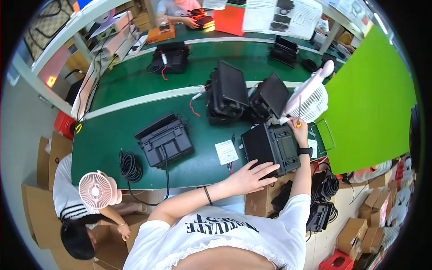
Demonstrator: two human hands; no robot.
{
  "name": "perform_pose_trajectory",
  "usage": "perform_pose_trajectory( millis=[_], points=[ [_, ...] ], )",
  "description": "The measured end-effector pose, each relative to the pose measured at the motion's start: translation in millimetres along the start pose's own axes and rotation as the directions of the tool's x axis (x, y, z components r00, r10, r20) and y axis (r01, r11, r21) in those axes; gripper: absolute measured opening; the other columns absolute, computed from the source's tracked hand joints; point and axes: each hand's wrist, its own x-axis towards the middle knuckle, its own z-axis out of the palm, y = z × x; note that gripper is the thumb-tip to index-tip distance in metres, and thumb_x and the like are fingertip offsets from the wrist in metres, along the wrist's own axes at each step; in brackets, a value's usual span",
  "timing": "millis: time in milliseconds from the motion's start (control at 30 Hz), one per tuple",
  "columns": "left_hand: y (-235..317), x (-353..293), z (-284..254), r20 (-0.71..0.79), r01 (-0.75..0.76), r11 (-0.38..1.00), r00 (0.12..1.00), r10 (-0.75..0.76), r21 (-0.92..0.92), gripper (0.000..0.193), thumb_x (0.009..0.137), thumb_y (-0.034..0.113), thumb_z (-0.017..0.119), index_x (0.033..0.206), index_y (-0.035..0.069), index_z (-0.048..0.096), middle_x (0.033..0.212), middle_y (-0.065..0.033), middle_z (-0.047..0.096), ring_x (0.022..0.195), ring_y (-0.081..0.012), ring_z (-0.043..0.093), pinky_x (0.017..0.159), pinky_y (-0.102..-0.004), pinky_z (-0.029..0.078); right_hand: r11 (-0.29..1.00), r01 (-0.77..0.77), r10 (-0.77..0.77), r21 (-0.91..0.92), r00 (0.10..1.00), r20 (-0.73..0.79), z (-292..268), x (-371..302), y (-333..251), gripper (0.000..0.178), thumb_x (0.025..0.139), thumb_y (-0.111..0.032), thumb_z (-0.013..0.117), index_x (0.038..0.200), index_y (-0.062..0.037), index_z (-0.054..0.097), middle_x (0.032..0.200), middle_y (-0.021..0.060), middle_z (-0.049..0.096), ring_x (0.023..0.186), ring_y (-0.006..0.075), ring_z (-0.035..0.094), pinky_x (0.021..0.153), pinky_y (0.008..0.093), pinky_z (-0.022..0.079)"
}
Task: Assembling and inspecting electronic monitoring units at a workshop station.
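A black hard plastic case lies opened out at the right of the green bench, a dark flat panel on its left half. My left hand rests on its near edge, fingers spread and not wrapped round it. At the case's far right corner, my right hand is closed on a screwdriver with an orange-yellow handle, its thin shaft pointing up and away. Something whitish sits beside those fingers; I cannot make out what it is. A printed paper slip lies left of the case.
Two black cases stand behind, beside a white fan. To the left are another case, a coiled black cable and a pink fan. A green board rises at right. Another person bends over cartons.
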Motion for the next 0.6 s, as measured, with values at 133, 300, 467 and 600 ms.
perform_pose_trajectory(
  millis=[133, 300, 467, 600],
  points=[
    [-0.4, 2.9, 1.3, -0.007, -0.007, 1.0, 1.0, 0.007, -0.016, 0.056, 0.086, 0.03, 0.071, 0.137, 0.022, 0.049, 0.156, -0.0094, 0.032, 0.139, -0.0261, 0.038, 0.107, -0.0485, 0.041, 0.956, -0.144, 0.143, 0.255, 0.989, 0.023, -27.8, 7.4, -34.5, 0.036, 0.084, 0.0, 0.073, 0.064, -0.0078, 0.044, 0.098, 0.0079, 0.072, 0.075, 0.0073, 0.059, 0.06, 0.02, 0.045],
    [0.4, 5.7, -0.9, 0.021, -0.007, 1.0, 1.0, 0.008, -0.028, 0.056, 0.087, 0.029, 0.07, 0.138, 0.022, 0.049, 0.156, -0.0094, 0.03, 0.14, -0.0261, 0.037, 0.108, -0.0486, 0.04, 0.929, -0.038, 0.102, 0.367, 0.982, -0.157, -49.6, 15.2, -75.8, 0.037, 0.085, 0.002, 0.072, 0.064, -0.007, 0.042, 0.103, 0.014, 0.069, 0.084, 0.0101, 0.062, 0.06, 0.0214, 0.045],
    [0.2, 3.2, 1.7, 0.002, -0.008, 1.0, 1.0, 0.008, -0.017, 0.053, 0.087, 0.029, 0.07, 0.134, 0.02, 0.049, 0.158, -0.0104, 0.027, 0.142, -0.026, 0.036, 0.106, -0.0501, 0.043, 0.759, 0.182, 0.105, 0.625, 0.914, -0.393, -65.9, 23.5, -139.0, 0.038, 0.089, 0.003, 0.068, 0.068, -0.0111, 0.04, 0.117, 0.0139, 0.064, 0.065, 0.0063, 0.052, 0.059, 0.0198, 0.045],
    [1.6, -1.7, 4.1, -0.011, 0.012, 0.999, 1.0, -0.013, -0.035, 0.053, 0.088, 0.028, 0.069, 0.135, 0.017, 0.048, 0.159, -0.0114, 0.025, 0.143, -0.0265, 0.034, 0.108, -0.0498, 0.04, 0.721, 0.254, 0.004, 0.645, 0.929, -0.37, -57.3, 16.8, -208.2, 0.038, 0.092, 0.004, 0.063, 0.069, -0.0109, 0.037, 0.118, 0.0151, 0.063, 0.064, 0.0064, 0.051, 0.06, 0.0185, 0.044]
  ],
)
